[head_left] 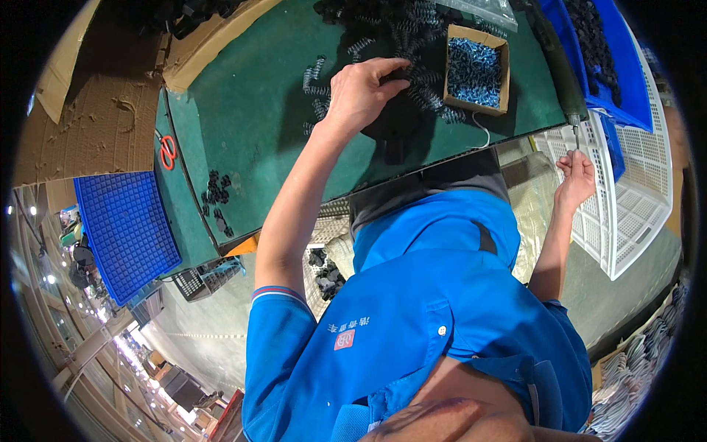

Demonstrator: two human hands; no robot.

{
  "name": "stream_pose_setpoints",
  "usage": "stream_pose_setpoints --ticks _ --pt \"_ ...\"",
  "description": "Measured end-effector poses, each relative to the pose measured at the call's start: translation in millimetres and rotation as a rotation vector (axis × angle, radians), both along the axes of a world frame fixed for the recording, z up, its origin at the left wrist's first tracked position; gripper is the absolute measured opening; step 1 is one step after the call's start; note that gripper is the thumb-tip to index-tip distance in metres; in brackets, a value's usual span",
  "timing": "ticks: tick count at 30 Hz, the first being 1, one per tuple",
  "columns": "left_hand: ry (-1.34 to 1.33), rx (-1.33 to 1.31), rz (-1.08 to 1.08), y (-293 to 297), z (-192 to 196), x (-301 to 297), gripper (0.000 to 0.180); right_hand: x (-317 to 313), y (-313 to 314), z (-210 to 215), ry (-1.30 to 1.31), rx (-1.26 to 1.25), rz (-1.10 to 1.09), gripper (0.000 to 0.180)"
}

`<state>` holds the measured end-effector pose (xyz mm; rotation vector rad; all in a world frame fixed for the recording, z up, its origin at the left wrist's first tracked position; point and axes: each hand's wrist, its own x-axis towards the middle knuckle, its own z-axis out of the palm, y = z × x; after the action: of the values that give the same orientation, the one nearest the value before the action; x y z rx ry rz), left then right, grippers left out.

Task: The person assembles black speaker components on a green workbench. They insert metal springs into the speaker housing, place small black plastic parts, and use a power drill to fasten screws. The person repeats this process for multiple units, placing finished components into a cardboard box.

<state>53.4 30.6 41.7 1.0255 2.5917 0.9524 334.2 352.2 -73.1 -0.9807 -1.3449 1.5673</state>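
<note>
My left hand point(361, 92) reaches over the green-topped table point(250, 96), its thumb and index finger apart near a heap of metal coil springs point(405, 37). More loose springs point(317, 77) lie just left of it. Below the fingers sits a dark part point(387, 132), its shape hard to make out. At the right, my right hand point(578, 177) has its fingers closed at the tip of the thin bit of a dark power screwdriver point(561, 74). Whatever they pinch is too small to tell. A cardboard box point(503, 77) of bluish screws point(473, 70) stands between my hands.
Red-handled scissors point(169, 152) and small black parts point(217, 191) lie on the table's left side. A blue crate point(129, 228) and a cardboard box point(88, 125) flank it. On the right are a blue bin point(633, 96) of black parts and white baskets point(626, 214).
</note>
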Motion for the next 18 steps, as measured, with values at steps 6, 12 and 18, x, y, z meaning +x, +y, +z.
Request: stream_pose_setpoints --ticks 6,12,18 --pt "-0.123 0.112 0.052 -12.5 -8.6 -5.6 0.033 -2.9 -3.6 9.5 -0.202 0.189 -0.031 0.013" --pt "-0.257 0.063 0.056 -19.1 -3.2 -9.8 0.035 -5.1 -2.6 11.9 -0.166 0.164 -0.017 0.010" --pt "0.047 0.050 -0.011 -18.6 -7.0 -2.5 0.036 -6.6 -0.9 2.4 -0.075 0.195 0.010 0.020"
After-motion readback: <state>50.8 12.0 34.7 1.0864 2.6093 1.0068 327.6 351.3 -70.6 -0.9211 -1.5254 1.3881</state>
